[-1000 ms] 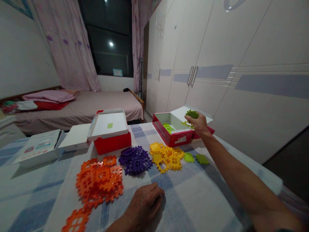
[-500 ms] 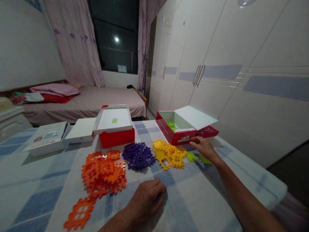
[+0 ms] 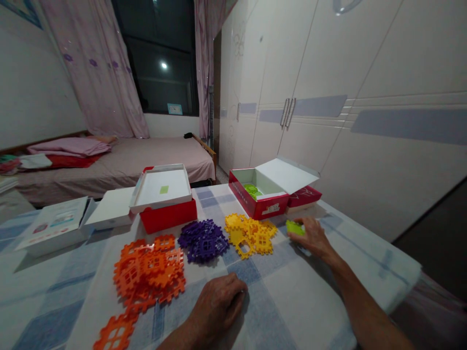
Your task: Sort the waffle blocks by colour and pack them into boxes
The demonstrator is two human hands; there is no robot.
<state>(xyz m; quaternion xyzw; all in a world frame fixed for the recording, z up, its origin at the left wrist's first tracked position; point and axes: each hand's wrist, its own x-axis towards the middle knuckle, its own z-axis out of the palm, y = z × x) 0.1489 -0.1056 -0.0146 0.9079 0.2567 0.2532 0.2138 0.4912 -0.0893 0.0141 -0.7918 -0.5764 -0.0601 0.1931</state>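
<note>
My right hand (image 3: 314,236) grips a lime-green toothed plastic building piece (image 3: 295,227) just right of the yellow pile; its fingers partly cover the piece. Resting on the cloth at the front, my left hand (image 3: 222,297) is curled closed, and whatever its fingers might hold is hidden. Yellow pieces (image 3: 251,232), purple pieces (image 3: 204,239) and orange pieces (image 3: 151,270) lie in separate heaps beyond it. More green pieces (image 3: 251,190) sit inside an open dark red box (image 3: 268,206) with its white-lined lid raised.
Behind the orange and purple heaps stands a bright red box (image 3: 170,215) topped by a white tray. Two white boxes, one printed (image 3: 62,223), are at the left. A checked cloth (image 3: 277,291) covers the table, whose right edge borders a wardrobe (image 3: 328,160).
My right hand has come down from beside the red box and closed on green building material that lay on the cloth. My left hand keeps its place. The view has turned slightly right.
</note>
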